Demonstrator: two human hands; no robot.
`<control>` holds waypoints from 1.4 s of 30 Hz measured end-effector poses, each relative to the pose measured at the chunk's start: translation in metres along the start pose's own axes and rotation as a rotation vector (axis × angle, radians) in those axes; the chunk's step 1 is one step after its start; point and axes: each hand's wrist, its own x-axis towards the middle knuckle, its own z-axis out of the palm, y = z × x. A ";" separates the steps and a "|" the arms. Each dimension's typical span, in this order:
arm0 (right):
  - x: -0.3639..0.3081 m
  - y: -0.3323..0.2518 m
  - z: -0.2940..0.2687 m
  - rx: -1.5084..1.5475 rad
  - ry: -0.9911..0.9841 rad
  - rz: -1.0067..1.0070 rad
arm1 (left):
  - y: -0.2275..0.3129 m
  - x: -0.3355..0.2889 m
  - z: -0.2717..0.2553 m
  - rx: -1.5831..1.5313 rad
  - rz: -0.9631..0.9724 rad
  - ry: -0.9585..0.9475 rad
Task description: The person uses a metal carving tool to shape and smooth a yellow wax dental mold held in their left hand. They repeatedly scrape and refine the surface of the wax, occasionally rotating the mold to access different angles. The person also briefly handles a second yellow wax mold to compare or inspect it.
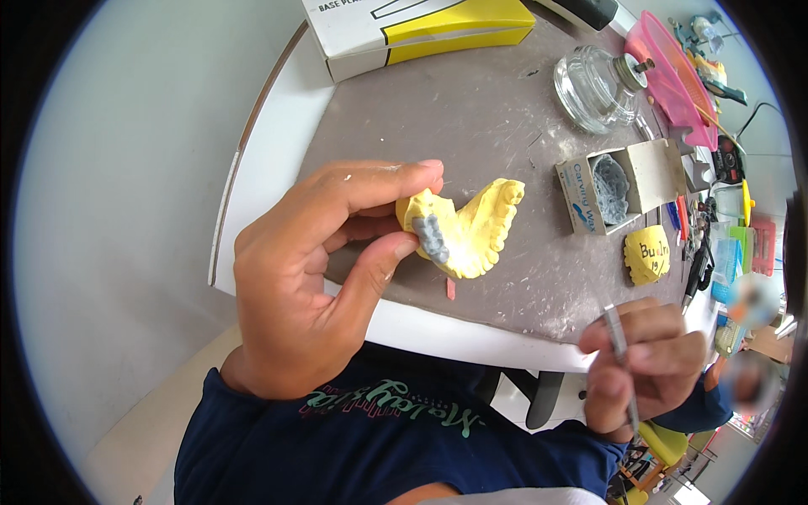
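A yellow plaster dental cast (481, 229) is pinched by one end between the thumb and fingers of my left hand (316, 261), raised over the table's near edge. Grey wax (430, 238) covers several teeth on the held side of the arch. At the lower right, my right hand (644, 362) grips a thin metal carving tool (619, 337), its flat end pointing up and away from the cast. The tool's lower end is blurred, so its shape cannot be made out.
A white and yellow box (421, 38) lies at the back. To the right stand a glass spirit lamp (599, 88), an open carton of grey wax (609, 187), a second yellow cast piece (646, 255) and a pink basket (669, 80). A small pink strip (450, 289) lies below the held cast.
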 end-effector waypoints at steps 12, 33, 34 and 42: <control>-0.001 0.005 0.027 -0.066 -0.079 0.067 | 0.002 0.001 0.003 -0.040 -0.023 0.006; 0.004 0.008 0.030 -0.112 -0.104 0.064 | 0.000 0.000 0.001 -0.003 0.006 0.016; 0.004 0.008 0.030 -0.112 -0.103 0.067 | 0.000 -0.001 0.001 0.000 0.008 0.013; 0.005 0.007 0.030 -0.103 -0.103 0.084 | 0.000 0.000 0.000 0.012 0.015 -0.004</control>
